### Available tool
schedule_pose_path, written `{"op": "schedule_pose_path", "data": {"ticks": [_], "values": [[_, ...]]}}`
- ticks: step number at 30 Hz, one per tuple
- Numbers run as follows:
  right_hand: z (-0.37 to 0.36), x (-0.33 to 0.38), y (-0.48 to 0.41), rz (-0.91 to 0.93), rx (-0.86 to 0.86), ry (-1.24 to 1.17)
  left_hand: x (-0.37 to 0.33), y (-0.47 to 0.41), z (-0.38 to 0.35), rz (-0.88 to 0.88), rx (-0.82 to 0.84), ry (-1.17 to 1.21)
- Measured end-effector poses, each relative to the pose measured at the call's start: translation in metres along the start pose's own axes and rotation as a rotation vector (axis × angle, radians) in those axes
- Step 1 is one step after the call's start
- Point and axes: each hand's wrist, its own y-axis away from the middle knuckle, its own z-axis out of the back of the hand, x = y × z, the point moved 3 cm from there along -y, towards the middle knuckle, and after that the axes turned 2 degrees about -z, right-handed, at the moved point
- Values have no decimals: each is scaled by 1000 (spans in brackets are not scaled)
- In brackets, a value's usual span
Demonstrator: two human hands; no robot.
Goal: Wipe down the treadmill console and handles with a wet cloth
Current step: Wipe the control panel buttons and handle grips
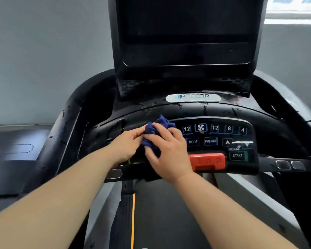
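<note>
Cloth (161, 123): dark blue, bunched up, centre of frame, pressed on the left part of the console (214, 108) button panel, just left of the "12" key.

Left hand (127, 146): comes in from lower left, fingertips pinch the cloth's left edge.

Right hand (169, 157): comes in from lower right, lies over the cloth, fingers curled round the bunch. It hides the panel's left buttons. Both hands are on the cloth and touch each other.

Console details:
- Black plastic, scuffed and flaking along the upper curve and the left side.
- Silver brand badge (193, 97) above the panel, centre.
- Top key row to the right of the cloth: 12, fan, 12, 8, 4. Below it MODE, PROGRAM and an up arrow.
- Red stop bar (207, 161) just right of the right hand's wrist; START button (238, 155) beside it on the right.
- Dark screen (185, 33), unlit, fills the upper centre.

Handle (266, 162): black crossbar running right from the panel with two silver grip pads (289, 165) on it; another silver pad (114, 173) shows at left, under the left forearm.

Belt (169, 212) grey, bottom centre, with a yellow strip (133, 212) along its left edge. Grey wall (43, 51) at left, bright window (293, 9) in the upper right corner.
</note>
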Motion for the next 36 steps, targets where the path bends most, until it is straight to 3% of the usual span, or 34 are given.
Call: {"op": "schedule_pose_path", "data": {"ticks": [3,7,8,13,15,16,19,20,23,27,30,33,36], "values": [[12,-19,-10,41,-64,124,7,2,-2,-26,22,37],[49,-51,-34,-475,-179,104,17,5,-3,-9,11,91],[45,-45,-41,-530,-160,65,18,4,-2,-12,4,93],[-13,24,-62,-147,160,174,15,12,-5,-39,-44,200],[-9,16,-72,-113,190,274,14,13,-4,-37,-65,199],[1,0,-77,-186,189,314,13,13,-4,-28,-69,191],[46,-59,-91,-662,240,402,11,15,-4,6,-95,132],[53,-66,-93,-728,267,450,11,15,-4,7,-108,111],[26,-43,-102,-523,353,550,12,15,-5,11,-141,79],[-21,6,-102,-291,541,298,14,13,-3,28,-146,127],[5,-28,-109,-426,574,268,11,10,4,-14,-169,135],[49,-77,-101,-626,417,377,-2,5,10,-89,-168,50],[45,-76,-91,-544,244,559,-19,1,8,-159,-216,-67]]}}
